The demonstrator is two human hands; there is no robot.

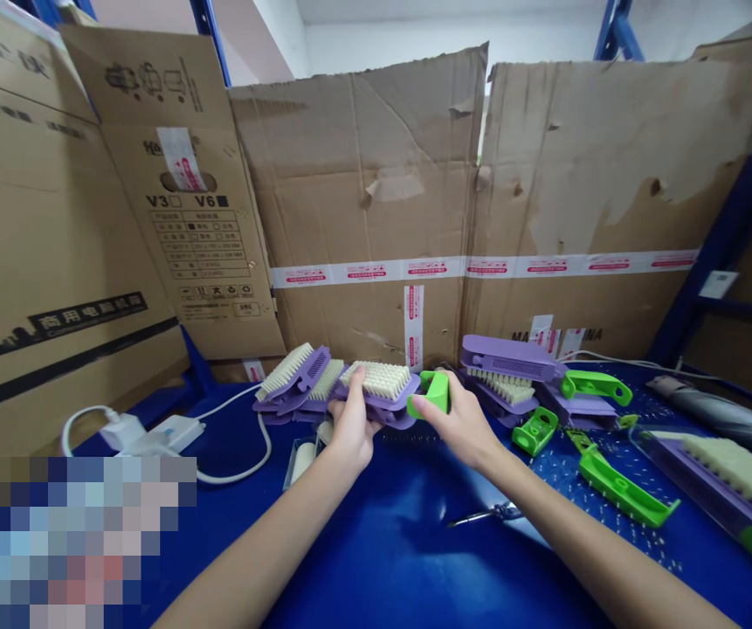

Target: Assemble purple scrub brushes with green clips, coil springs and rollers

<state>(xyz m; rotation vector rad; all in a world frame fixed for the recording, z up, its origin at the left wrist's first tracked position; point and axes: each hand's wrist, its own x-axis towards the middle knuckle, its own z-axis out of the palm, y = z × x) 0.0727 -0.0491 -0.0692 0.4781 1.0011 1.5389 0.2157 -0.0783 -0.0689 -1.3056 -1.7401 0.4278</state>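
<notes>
My left hand [353, 428] grips a purple scrubbing brush head [382, 382], its cream bristles facing up and my thumb at their left edge. Pinched in my right hand [465, 418] is a bright green plastic handle piece [439, 390], held against the right end of the brush head. Whether the two parts are joined cannot be made out. More purple brush heads [292, 376] lie piled just left of my left hand. To the right of my right hand, another purple brush head [513, 356] is stacked bristles down, with a green handle [596, 385] at its end.
Loose green parts [624, 487] and many small screws [585, 502] lie on the blue table [376, 550]. A screwdriver [480, 515] rests near my right forearm. A bagged brush [735, 467] sits at far right. White plugs and cables [166, 434] are at left; cardboard [362, 218] stands behind.
</notes>
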